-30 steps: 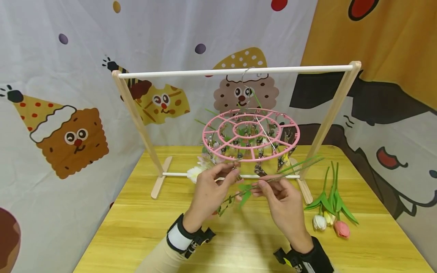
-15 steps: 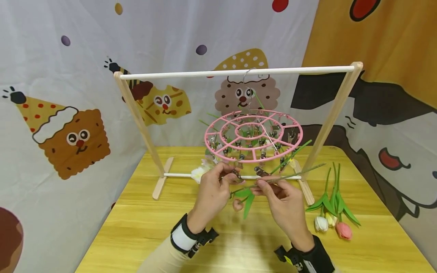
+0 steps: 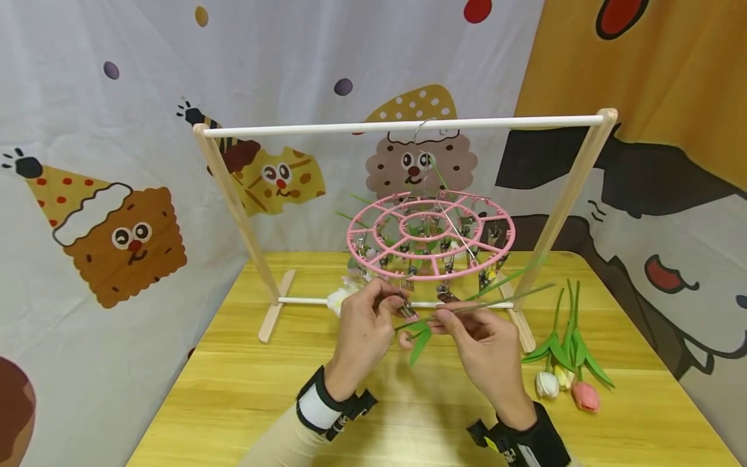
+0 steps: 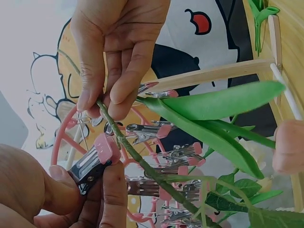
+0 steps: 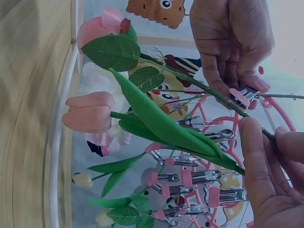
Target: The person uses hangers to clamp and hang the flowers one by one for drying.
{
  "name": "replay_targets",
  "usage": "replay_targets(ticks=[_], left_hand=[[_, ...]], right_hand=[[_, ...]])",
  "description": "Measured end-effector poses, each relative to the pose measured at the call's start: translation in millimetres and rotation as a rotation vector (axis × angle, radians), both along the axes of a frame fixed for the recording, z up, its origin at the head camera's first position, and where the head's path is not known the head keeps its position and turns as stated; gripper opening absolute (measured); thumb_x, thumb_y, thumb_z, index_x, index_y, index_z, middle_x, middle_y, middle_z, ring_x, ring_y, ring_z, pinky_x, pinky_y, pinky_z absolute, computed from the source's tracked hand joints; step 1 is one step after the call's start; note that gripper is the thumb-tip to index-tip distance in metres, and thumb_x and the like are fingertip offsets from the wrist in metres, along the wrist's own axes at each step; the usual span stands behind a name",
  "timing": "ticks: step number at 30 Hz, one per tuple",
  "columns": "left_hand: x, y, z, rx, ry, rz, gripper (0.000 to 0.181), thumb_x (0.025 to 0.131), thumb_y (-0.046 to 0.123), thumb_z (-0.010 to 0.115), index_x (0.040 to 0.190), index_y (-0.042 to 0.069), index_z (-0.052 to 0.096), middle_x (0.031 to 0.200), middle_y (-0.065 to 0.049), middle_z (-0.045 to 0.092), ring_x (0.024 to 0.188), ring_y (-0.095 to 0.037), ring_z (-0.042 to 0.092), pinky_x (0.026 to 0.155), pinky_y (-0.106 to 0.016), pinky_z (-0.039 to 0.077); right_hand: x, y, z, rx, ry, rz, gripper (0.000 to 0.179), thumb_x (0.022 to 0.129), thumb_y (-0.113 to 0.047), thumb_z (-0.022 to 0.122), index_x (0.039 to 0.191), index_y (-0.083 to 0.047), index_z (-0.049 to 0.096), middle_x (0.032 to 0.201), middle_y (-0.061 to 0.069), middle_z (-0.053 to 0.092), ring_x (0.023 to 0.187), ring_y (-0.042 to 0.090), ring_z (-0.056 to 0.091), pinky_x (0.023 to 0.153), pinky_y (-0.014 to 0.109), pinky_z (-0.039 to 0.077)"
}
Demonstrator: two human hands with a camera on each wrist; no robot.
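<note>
Left hand (image 3: pixel 363 324): pinching silver metal clip (image 4: pixel 91 167), pink-tipped, below round pink plastic hanger (image 3: pixel 433 272). Right hand (image 3: pixel 484 347): clamped on slender green stem (image 4: pixel 137 158), just beside clip. Adjacent: pale-pink tulip (image 5: pixel 89 114), its green leaves (image 5: pixel 161 128) near the stem. Yellow wooden tabletop (image 3: pixel 233 389), right side: white, yellow and pink tulips (image 3: pixel 564 375).

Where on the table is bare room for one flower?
Bare: the yellow wooden table, between the wooden left stand foot and the cream left sleeve; also in front of the white, yellow and pink tulips. Crowded: around the round pink hanger, with silver metal clips, left hand and right hand.
</note>
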State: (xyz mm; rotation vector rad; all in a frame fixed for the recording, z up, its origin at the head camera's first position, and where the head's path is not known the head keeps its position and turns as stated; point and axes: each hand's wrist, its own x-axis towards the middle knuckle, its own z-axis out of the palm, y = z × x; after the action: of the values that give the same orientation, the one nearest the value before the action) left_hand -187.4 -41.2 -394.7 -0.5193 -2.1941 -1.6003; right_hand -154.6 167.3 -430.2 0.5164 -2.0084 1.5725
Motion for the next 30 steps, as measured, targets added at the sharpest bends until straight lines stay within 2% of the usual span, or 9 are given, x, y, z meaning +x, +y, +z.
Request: replay_targets(ticks=[6, 13, 16, 19, 23, 24, 26, 28, 30], left_hand=[[0.0, 0.6, 0.4, -0.005, 0.011, 0.028, 0.017, 0.114, -0.002, 0.068, 0.103, 0.006, 0.079, 0.104, -0.012, 0.089, 0.086, -0.025, 0.086, 0.073, -0.024, 0.068], [-0.1, 1.3, -1.6, -0.006, 0.007, 0.030, 0.019, 0.111, -0.007, 0.068, 0.104, 0.005, 0.080, 0.104, -0.012, 0.089, 0.087, -0.026, 0.087, 0.072, -0.024, 0.068], [0.3, 1.4, -2.5, -0.003, 0.007, 0.026, 0.018, 0.111, -0.007, 0.069, 0.104, 0.005, 0.081, 0.105, -0.012, 0.089, 0.087, -0.026, 0.086, 0.074, -0.026, 0.069], [0.8, 1.2, -2.4, -0.003, 0.005, 0.022, 0.017, 0.111, -0.006, 0.069, 0.105, 0.005, 0.081, 0.105, -0.012, 0.089, 0.089, -0.026, 0.087, 0.077, -0.028, 0.071], [0.8, 0.4, -2.8, -0.016, -0.001, 0.025, 0.018, 0.112, -0.004, 0.069, 0.105, 0.007, 0.081, 0.105, -0.011, 0.089, 0.090, -0.026, 0.086, 0.078, -0.024, 0.069], [0.7, 0.3, -2.9, -0.017, -0.004, 0.026, 0.018, 0.112, -0.004, 0.069, 0.105, 0.007, 0.081, 0.106, -0.011, 0.089, 0.090, -0.025, 0.086, 0.078, -0.024, 0.068], [0.4, -0.1, -3.1, -0.016, -0.013, 0.023, 0.018, 0.112, -0.005, 0.069, 0.106, 0.007, 0.081, 0.107, -0.010, 0.089, 0.090, -0.025, 0.086, 0.078, -0.025, 0.069], [0.2, -0.4, -3.3, -0.008, -0.022, 0.014, 0.019, 0.112, -0.005, 0.068, 0.107, 0.007, 0.081, 0.108, -0.010, 0.089, 0.092, -0.025, 0.086, 0.080, -0.030, 0.071], [-0.1, -0.8, -3.5, -0.004, -0.029, 0.000, 0.018, 0.112, -0.005, 0.068, 0.108, 0.006, 0.082, 0.111, -0.011, 0.089, 0.095, -0.025, 0.086, 0.082, -0.035, 0.073]], right_hand=[[-0.4, -1.5, 1.7, 0.014, 0.010, -0.017, 0.016, 0.110, -0.001, 0.078, 0.125, -0.003, 0.084, 0.101, 0.010, 0.089, 0.085, 0.007, 0.086, 0.078, 0.028, 0.071], [-2.6, -3.1, 2.9, -0.004, 0.047, 0.008, 0.019, 0.109, 0.003, 0.077, 0.126, -0.004, 0.085, 0.101, 0.013, 0.088, 0.086, 0.015, 0.087, 0.076, 0.027, 0.070], [-3.0, -4.6, 3.7, -0.020, 0.056, 0.011, 0.021, 0.107, 0.006, 0.078, 0.124, -0.005, 0.086, 0.100, 0.015, 0.088, 0.085, 0.012, 0.086, 0.061, 0.024, 0.062], [-3.3, -6.0, 4.8, -0.029, 0.053, 0.011, 0.022, 0.107, 0.007, 0.078, 0.123, -0.004, 0.086, 0.099, 0.015, 0.088, 0.084, 0.011, 0.086, 0.048, 0.026, 0.046], [-3.7, -6.5, 5.9, -0.032, 0.038, 0.004, 0.021, 0.106, 0.006, 0.079, 0.122, -0.005, 0.087, 0.097, 0.014, 0.089, 0.083, 0.012, 0.086, 0.044, 0.029, 0.031], [-3.8, -6.6, 5.9, -0.030, 0.040, 0.003, 0.021, 0.106, 0.007, 0.079, 0.122, -0.005, 0.087, 0.097, 0.014, 0.089, 0.083, 0.012, 0.086, 0.045, 0.028, 0.032], [-4.3, -6.6, 5.9, -0.030, 0.049, 0.002, 0.022, 0.106, 0.007, 0.079, 0.122, -0.006, 0.087, 0.097, 0.015, 0.089, 0.083, 0.012, 0.086, 0.049, 0.022, 0.045], [-4.6, -6.7, 6.0, -0.031, 0.061, 0.003, 0.023, 0.105, 0.009, 0.079, 0.122, -0.004, 0.087, 0.097, 0.016, 0.088, 0.082, 0.012, 0.086, 0.061, 0.019, 0.059], [-4.7, -6.9, 6.1, -0.031, 0.071, 0.003, 0.024, 0.105, 0.010, 0.079, 0.123, -0.003, 0.087, 0.098, 0.017, 0.088, 0.082, 0.013, 0.086, 0.073, 0.022, 0.068]])
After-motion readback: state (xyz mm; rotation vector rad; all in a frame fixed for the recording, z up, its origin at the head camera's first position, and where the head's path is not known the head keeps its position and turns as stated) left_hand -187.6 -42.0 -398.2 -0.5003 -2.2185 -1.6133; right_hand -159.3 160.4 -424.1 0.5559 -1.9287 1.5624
